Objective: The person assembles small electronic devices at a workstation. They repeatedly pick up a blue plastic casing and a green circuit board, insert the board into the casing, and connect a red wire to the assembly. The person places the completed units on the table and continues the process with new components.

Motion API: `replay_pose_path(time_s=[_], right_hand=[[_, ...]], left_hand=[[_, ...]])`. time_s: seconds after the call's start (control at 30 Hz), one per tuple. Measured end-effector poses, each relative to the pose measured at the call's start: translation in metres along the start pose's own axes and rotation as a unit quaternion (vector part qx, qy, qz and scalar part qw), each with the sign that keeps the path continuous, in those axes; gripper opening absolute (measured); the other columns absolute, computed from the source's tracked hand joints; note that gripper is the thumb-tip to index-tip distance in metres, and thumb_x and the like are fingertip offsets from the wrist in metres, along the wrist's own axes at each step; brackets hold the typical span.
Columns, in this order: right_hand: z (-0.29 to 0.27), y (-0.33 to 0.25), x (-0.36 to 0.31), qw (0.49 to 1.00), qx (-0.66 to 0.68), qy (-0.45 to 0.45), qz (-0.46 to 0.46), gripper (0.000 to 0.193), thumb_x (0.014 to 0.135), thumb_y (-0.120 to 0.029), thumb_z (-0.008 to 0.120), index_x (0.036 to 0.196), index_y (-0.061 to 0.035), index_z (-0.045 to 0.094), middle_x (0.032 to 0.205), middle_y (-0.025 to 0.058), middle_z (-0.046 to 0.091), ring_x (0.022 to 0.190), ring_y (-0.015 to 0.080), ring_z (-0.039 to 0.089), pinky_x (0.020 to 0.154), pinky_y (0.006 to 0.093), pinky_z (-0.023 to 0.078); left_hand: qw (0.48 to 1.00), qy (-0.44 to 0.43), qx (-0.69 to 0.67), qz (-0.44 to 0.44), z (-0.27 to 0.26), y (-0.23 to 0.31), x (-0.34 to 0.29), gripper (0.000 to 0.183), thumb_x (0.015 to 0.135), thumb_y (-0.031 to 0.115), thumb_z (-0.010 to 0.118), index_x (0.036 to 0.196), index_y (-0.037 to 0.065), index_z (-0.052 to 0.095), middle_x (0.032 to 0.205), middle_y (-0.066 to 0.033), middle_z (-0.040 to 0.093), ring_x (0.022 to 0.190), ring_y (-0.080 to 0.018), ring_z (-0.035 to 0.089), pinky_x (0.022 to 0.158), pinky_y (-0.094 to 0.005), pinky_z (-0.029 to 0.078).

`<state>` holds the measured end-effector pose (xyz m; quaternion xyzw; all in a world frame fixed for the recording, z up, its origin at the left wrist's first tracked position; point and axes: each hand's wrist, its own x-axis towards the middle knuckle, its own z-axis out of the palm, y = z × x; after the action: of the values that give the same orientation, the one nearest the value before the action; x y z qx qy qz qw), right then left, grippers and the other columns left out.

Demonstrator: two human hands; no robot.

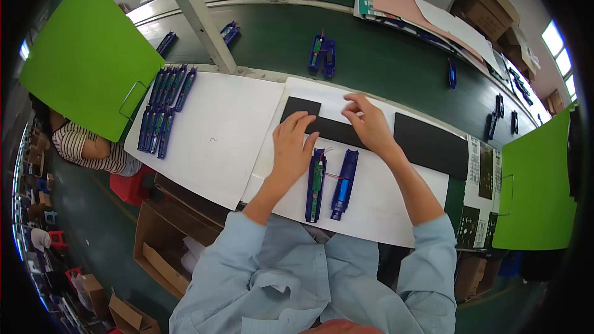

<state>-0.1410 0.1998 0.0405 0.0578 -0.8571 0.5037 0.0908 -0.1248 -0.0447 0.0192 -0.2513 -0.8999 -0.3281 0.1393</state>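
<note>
My left hand reaches over the near edge of a black sheet piece, its fingertips at that piece and the thumb held apart. To its right, my right hand is raised over a black strip, thumb and forefinger brought together; anything between them is too small to make out. Below my hands lie two halves of a blue casing. The left half carries a green circuit board; the right half holds a bright blue part. Thin red wires run between the halves.
Several blue casings with boards stand in rows on the left of the white work surface. A larger black sheet lies at the right. Green panels flank both sides. Beyond, a dark green conveyor carries more casings.
</note>
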Motion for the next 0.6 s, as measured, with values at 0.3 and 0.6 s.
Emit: replay_pose_path(time_s=[0.3, 0.6], right_hand=[[0.092, 0.041, 0.046, 0.951, -0.295, -0.046, -0.078, 0.031, 0.097, -0.022, 0.075, 0.115, 0.0031, 0.073, 0.122, 0.0258, 0.067, 0.12, 0.0415, 0.061, 0.098, 0.0478, 0.054], [0.076, 0.059, 0.07, 0.993, -0.025, -0.037, 0.107, 0.032, 0.09, -0.025, 0.084, 0.104, 0.0025, 0.076, 0.094, 0.0161, 0.077, 0.088, 0.0284, 0.073, 0.083, 0.0402, 0.058]], left_hand=[[0.998, 0.015, 0.057, -0.027, 0.05, -0.048, -0.003, 0.064, 0.091, 0.033, 0.084, 0.148, 0.014, 0.063, 0.16, -0.011, 0.053, 0.155, -0.0314, 0.041, 0.126, -0.0532, 0.026], [0.998, 0.038, 0.049, -0.029, 0.051, -0.038, 0.001, 0.065, 0.087, 0.033, 0.087, 0.144, 0.013, 0.065, 0.157, -0.0098, 0.055, 0.153, -0.0302, 0.045, 0.123, -0.0506, 0.029]])
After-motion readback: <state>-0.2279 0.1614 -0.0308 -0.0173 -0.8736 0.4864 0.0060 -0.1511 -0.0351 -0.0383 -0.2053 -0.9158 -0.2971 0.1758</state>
